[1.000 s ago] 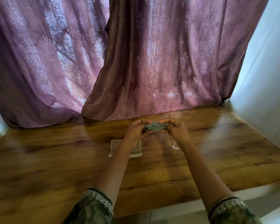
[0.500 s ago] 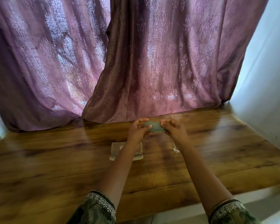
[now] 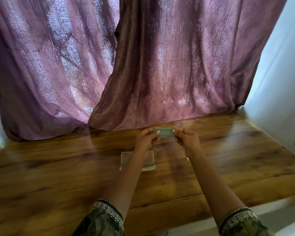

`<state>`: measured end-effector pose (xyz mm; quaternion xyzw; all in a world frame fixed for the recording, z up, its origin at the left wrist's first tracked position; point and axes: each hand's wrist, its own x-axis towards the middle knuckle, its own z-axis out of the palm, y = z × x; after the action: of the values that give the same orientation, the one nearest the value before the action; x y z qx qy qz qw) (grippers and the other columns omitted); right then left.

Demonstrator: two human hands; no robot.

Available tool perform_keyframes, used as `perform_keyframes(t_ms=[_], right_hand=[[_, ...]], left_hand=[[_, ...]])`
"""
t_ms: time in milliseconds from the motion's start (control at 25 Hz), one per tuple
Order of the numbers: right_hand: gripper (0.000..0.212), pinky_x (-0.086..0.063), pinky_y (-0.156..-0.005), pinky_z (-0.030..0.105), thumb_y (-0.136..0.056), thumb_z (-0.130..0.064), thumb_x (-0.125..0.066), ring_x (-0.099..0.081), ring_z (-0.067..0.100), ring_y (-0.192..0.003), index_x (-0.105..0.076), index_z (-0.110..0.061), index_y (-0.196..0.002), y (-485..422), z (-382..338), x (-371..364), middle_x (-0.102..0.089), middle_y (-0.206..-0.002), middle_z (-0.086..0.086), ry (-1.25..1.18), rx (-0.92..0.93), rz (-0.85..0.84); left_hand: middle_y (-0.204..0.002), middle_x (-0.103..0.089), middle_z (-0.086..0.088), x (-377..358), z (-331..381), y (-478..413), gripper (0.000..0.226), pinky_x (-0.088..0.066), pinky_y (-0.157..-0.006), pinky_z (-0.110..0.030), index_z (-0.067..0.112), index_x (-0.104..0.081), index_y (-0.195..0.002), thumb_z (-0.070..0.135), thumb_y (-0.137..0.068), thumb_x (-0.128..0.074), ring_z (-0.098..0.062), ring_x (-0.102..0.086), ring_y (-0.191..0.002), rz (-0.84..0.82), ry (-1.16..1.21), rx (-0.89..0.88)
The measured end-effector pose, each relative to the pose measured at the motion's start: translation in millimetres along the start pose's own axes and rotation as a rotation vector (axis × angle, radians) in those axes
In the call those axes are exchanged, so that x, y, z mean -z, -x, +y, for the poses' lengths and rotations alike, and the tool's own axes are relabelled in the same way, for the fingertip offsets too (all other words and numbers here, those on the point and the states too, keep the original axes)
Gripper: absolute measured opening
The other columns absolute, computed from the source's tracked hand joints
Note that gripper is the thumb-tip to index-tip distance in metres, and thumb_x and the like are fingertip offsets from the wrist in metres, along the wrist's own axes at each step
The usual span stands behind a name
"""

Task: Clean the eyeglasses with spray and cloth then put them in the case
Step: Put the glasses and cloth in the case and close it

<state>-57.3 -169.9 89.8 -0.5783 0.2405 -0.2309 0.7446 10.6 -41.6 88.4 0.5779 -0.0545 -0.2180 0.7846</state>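
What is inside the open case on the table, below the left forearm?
The white case lies open. At its right end a thin dark shape shows, perhaps the eyeglasses; it is too blurred to confirm. The left forearm covers the middle of the case.

The back of the room was closed off by two mauve damask-patterned curtains. The left curtain (image 3: 41,74) was lit through in pale patches by daylight, while the right curtain (image 3: 177,65) was kept darker and overlapped it at the middle. Both hems were bunched on a glossy wooden surface (image 3: 58,176) of warm brown grain, in which the light was reflected. A plain white wall (image 3: 279,82) was seen at the right, and the wood was bordered by a white edge (image 3: 271,206) at the near right.
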Motion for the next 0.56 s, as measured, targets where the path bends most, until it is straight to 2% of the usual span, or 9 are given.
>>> perform_keyframes(t_ms=[80, 160, 240, 320, 400, 440, 520, 560], right_hand=[[0.017, -0.050, -0.052, 0.012, -0.081, -0.003, -0.065, -0.058, -0.001, -0.049, -0.062, -0.015, -0.070, 1.2, -0.4, -3.6, -0.063, -0.050, -0.011, -0.049, -0.009, -0.009], [0.017, -0.051, -0.051, 0.012, -0.082, -0.004, -0.064, -0.059, -0.001, -0.049, -0.061, -0.015, -0.070, 1.2, -0.9, -9.1, -0.063, -0.053, -0.010, -0.063, -0.019, -0.026], [0.015, -0.051, -0.051, 0.013, -0.083, -0.005, -0.063, -0.061, 0.000, -0.052, -0.062, -0.015, -0.071, 0.7, -0.9, -13.0, -0.065, -0.056, -0.009, -0.050, -0.020, -0.036], [0.015, -0.051, -0.051, 0.012, -0.084, -0.005, -0.062, -0.062, 0.000, -0.052, -0.062, -0.015, -0.073, -0.5, 1.0, -16.0, -0.066, -0.054, -0.010, -0.035, -0.028, -0.021], [0.016, -0.052, -0.051, 0.012, -0.084, -0.004, -0.061, -0.061, 0.001, -0.050, -0.062, -0.015, -0.073, -0.9, 4.7, -17.0, -0.066, -0.052, -0.010, -0.025, -0.038, 0.013], [0.016, -0.052, -0.052, 0.013, -0.084, -0.004, -0.061, -0.060, 0.002, -0.050, -0.062, -0.015, -0.073, -1.2, 7.5, -18.4, -0.066, -0.052, -0.010, -0.024, -0.042, 0.026], [0.016, -0.051, -0.052, 0.013, -0.084, -0.003, -0.060, -0.059, 0.002, -0.048, -0.062, -0.013, -0.073, -1.0, 13.1, -21.5, -0.066, -0.051, -0.009, -0.038, -0.049, 0.043], [0.016, -0.050, -0.051, 0.013, -0.085, -0.002, -0.060, -0.059, 0.001, -0.047, -0.062, -0.013, -0.073, -1.1, 16.2, -23.3, -0.066, -0.050, -0.009, -0.053, -0.057, 0.052]], left_hand=[[-0.081, -0.058, -0.003, 4.4, 3.5, -1.0, 0.020, -0.053, -0.052, -0.012, -0.001, -0.058, -0.106, -0.002, -0.086, -0.058, -0.009, -0.059, -0.068, -0.002, 0.068, 0.058], [-0.075, -0.059, -0.002, 14.8, 2.9, -4.9, 0.008, -0.052, -0.052, -0.015, 0.007, -0.062, -0.088, 0.000, -0.086, -0.057, -0.005, -0.059, -0.057, 0.024, 0.064, 0.106], [-0.075, -0.061, -0.002, 27.0, -0.8, -10.7, 0.014, -0.049, -0.056, -0.021, 0.016, -0.062, -0.077, 0.005, -0.086, -0.059, -0.006, -0.058, -0.056, 0.108, 0.013, 0.125], [-0.091, -0.062, -0.001, 45.4, -9.2, -18.0, 0.005, -0.048, -0.070, -0.028, 0.017, -0.064, -0.087, 0.014, -0.086, -0.061, -0.013, -0.058, -0.074, 0.296, -0.221, 0.071], [-0.115, -0.059, -0.002, 65.2, -20.6, -19.4, 0.028, -0.045, -0.093, -0.035, 0.015, -0.059, -0.113, 0.022, -0.086, -0.059, -0.022, -0.056, -0.104, 0.443, -0.459, 0.052], [-0.123, -0.056, -0.004, 76.6, -25.2, -17.4, 0.037, -0.042, -0.098, -0.035, 0.014, -0.053, -0.122, 0.022, -0.086, -0.057, -0.027, -0.052, -0.114, 0.487, -0.499, 0.067], [-0.126, -0.051, -0.004, 96.8, -33.3, -13.6, 0.043, -0.039, -0.096, -0.031, 0.008, -0.045, -0.129, 0.019, -0.088, -0.050, -0.031, -0.048, -0.120, 0.526, -0.506, 0.144], [-0.129, -0.050, -0.007, 106.7, -38.4, -12.0, 0.043, -0.039, -0.095, -0.032, 0.006, -0.043, -0.131, 0.020, -0.091, -0.046, -0.032, -0.048, -0.121, 0.494, -0.546, 0.175]])
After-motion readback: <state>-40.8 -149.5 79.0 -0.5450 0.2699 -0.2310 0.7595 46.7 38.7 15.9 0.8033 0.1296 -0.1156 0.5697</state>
